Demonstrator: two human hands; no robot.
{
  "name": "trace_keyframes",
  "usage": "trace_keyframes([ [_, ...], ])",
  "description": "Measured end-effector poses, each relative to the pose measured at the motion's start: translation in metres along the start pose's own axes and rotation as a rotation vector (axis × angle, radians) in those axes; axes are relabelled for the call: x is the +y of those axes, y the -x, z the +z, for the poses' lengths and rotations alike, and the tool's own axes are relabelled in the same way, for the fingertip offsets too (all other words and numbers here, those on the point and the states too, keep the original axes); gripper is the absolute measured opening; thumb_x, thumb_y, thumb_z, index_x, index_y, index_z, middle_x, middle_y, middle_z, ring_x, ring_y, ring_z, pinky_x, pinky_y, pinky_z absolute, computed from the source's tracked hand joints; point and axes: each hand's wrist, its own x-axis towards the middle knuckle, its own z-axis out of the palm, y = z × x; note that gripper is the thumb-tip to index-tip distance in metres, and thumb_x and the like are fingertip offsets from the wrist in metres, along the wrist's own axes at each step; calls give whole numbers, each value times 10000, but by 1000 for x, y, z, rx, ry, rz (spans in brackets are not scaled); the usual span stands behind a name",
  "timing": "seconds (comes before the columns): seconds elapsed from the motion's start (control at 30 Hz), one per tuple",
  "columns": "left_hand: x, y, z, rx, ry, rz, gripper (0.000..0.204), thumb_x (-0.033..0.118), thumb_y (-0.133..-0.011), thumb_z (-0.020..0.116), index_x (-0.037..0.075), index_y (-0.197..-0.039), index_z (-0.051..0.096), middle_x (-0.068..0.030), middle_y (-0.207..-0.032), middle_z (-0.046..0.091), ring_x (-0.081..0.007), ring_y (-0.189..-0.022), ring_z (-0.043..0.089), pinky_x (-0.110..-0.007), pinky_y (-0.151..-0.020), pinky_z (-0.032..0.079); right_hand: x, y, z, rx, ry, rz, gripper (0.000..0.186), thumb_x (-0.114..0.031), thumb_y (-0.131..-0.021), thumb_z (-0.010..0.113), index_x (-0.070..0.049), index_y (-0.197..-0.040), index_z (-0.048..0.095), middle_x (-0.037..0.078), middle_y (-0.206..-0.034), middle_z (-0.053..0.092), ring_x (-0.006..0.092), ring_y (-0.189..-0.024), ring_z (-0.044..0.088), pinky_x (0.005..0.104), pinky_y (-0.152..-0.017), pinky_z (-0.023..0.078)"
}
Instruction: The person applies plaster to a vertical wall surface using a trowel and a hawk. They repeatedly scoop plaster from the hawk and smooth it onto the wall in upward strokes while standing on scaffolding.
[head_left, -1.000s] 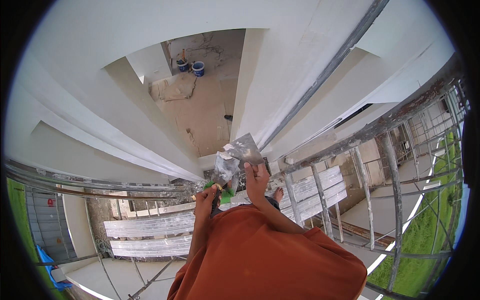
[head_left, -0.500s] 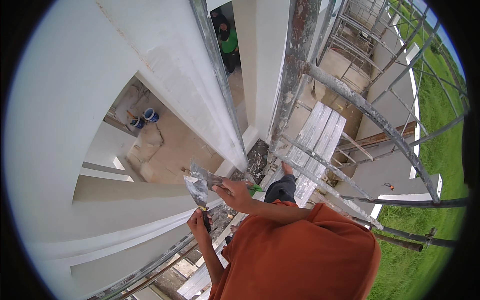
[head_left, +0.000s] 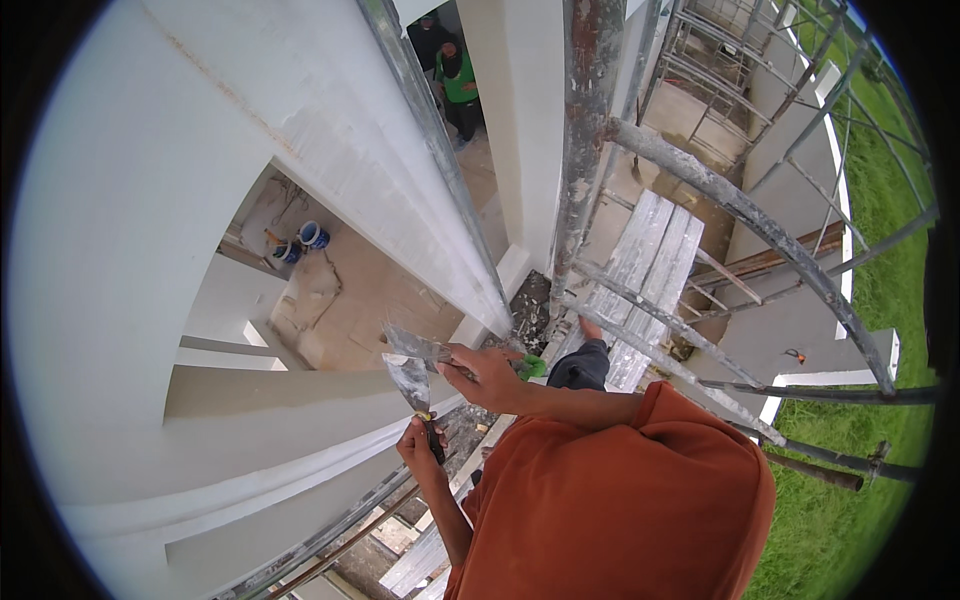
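My left hand (head_left: 421, 442) is closed around the dark handle of a putty knife (head_left: 408, 378), its broad blade pointing up and away from me and smeared with white filler. In my right hand (head_left: 485, 378) is a second putty knife (head_left: 418, 344), held with its blade toward the left. That blade lies just beyond the first one, and the two overlap or touch near their edges; which of these, I cannot tell. Beside my right hand shows something bright green (head_left: 530, 367), whose kind I cannot make out. A white wall edge (head_left: 470, 270) rises in front of both hands.
Scaffold pipes (head_left: 760, 220) curve across the right side over metal planks (head_left: 640, 270), with my bare foot (head_left: 590, 328) at their near end. Through a wall opening, buckets (head_left: 313, 235) stand on a floor below. A person in green (head_left: 458, 85) stands beyond another opening. Grass (head_left: 830, 450) lies far right.
My view has shifted slightly, so the surroundings and both hands sit farther right. Both putty knives stay in hand with their blades close together. More of the person in green shows now.
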Motion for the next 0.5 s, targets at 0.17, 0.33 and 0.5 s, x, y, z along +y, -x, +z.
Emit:
trace_keyframes([
  [0.17,20,2,-9,-5,-41,52,413,353,-936,544,-54,-910,612,-50,-620,543,-96,-475,463,-215,-445,351,70,30,6,-364,174,-129,271,-76,-850,585,14,-1103,547,192,-672,598,324,-583,623,342,-514,455],
  [0.33,10,6,-26,-10,8,34,418,351,-938,540,-61,-928,605,-54,-627,545,-100,-474,466,-209,-442,357,83,6,12,77,-385,396,223,-236,-899,597,-14,-904,576,7,-636,574,97,-537,556,284,-485,447],
  [0.5,-1,15,-12,-200,19,-112,416,340,-930,554,-72,-913,609,-62,-625,554,-111,-466,484,-220,-429,374,131,-10,25,10,-1347,944,246,-317,-919,568,-95,-815,586,-21,-637,580,104,-473,533,254,-440,435],
])
